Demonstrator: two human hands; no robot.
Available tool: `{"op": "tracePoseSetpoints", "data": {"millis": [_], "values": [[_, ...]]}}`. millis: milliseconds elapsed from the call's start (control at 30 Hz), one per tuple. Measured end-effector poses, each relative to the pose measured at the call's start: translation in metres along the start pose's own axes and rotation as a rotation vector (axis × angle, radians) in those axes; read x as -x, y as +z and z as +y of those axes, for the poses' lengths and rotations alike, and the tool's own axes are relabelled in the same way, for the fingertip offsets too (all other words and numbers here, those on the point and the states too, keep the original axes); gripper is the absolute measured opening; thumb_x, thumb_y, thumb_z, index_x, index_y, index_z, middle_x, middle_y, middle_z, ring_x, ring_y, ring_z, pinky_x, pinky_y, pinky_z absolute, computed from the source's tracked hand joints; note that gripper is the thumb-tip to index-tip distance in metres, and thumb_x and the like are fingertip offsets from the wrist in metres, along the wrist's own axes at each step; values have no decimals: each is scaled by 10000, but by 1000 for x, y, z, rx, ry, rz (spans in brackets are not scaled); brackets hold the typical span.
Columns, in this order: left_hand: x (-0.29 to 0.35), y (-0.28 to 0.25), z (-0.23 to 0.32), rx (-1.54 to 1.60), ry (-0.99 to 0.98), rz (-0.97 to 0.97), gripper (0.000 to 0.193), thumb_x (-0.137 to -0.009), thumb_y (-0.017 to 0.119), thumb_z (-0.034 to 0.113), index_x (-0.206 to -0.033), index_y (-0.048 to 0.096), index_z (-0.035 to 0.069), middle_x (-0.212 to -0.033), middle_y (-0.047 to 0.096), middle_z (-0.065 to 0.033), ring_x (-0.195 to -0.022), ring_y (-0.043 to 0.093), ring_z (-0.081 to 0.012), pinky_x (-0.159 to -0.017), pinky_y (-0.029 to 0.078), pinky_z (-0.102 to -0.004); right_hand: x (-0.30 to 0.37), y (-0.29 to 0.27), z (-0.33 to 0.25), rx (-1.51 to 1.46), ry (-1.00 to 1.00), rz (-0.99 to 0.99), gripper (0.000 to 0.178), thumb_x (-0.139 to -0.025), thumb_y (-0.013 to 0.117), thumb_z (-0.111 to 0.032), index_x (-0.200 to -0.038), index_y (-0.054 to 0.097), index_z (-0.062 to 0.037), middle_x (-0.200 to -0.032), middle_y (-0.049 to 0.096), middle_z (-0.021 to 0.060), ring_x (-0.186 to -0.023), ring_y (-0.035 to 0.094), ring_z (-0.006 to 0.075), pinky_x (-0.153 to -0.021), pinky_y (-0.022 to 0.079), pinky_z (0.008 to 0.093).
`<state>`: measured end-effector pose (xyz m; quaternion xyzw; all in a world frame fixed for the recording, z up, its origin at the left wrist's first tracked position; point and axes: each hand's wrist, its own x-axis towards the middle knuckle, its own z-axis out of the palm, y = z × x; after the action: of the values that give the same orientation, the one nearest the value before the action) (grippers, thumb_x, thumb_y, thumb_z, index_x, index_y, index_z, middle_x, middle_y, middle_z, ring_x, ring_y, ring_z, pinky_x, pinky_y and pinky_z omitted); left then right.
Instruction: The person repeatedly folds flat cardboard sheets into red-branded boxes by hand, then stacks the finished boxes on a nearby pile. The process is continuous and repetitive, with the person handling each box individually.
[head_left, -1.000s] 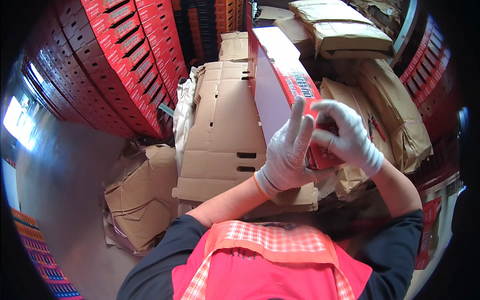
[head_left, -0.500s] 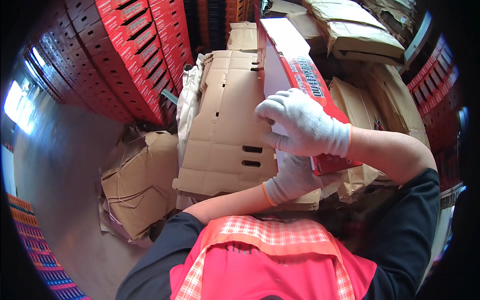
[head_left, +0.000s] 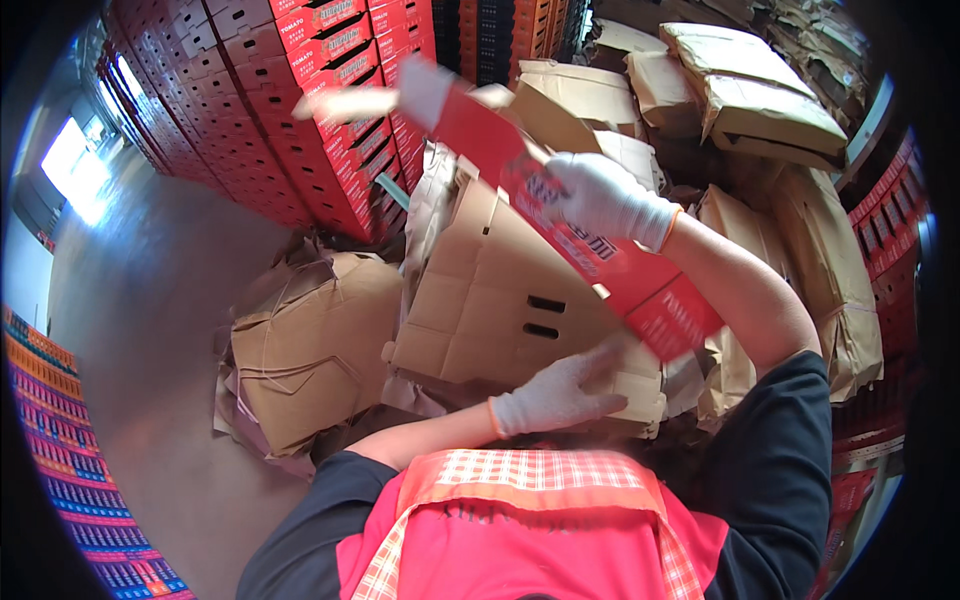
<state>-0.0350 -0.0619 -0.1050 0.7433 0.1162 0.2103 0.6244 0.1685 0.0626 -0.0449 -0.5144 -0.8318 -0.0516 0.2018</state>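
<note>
While the left hand (head_left: 552, 399) is spread, the right hand (head_left: 605, 197) clamps the red carton (head_left: 575, 240), its long axis pointing forward left.

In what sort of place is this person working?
Probably a packing area in a warehouse: a tall stack of red cardboard boxes, a pile of flat brown cardboard sheets, and brown paper-wrapped bundles.

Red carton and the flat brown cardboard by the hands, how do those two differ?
Colour: the red carton carries printing, while the brown cardboard looks plain, with dark slots.
Shape: the carton shows a long, narrow side; the cardboard shows a broad, flat face.
Pose: the carton slants in the right hand's grip, whereas the cardboard lies flat, the left hand open at its near edge.
Both appear to be cardboard.
</note>
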Motion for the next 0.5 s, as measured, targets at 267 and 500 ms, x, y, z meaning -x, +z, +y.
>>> {"op": "tracePoseSetpoints", "data": {"millis": [267, 500], "values": [[75, -152, -41, -1181, 305, 444, 415, -785, 646, 100, -1196, 684, 56, -834, 714, -111, -682, 671, -273, -619, 542, -360, 158, 61, 85, 605, 449, -423, 101, -767, 669, -126, -852, 724, -117, -932, 714, 90, -947, 684, 253, -726, 574, 400], [44, -225, -115, -1662, 452, -427, 852, -720, 706, 458, -1487, 429, 214, -1583, 346, -65, -1475, 283, -291, -1183, 175, -619, 238, 35, -18, 153, -71, -588, 731, -700, 786, -351, -1358, 517, -184, -1419, 491, 94, -1139, 590, 281, -888, 502, 446]]}}
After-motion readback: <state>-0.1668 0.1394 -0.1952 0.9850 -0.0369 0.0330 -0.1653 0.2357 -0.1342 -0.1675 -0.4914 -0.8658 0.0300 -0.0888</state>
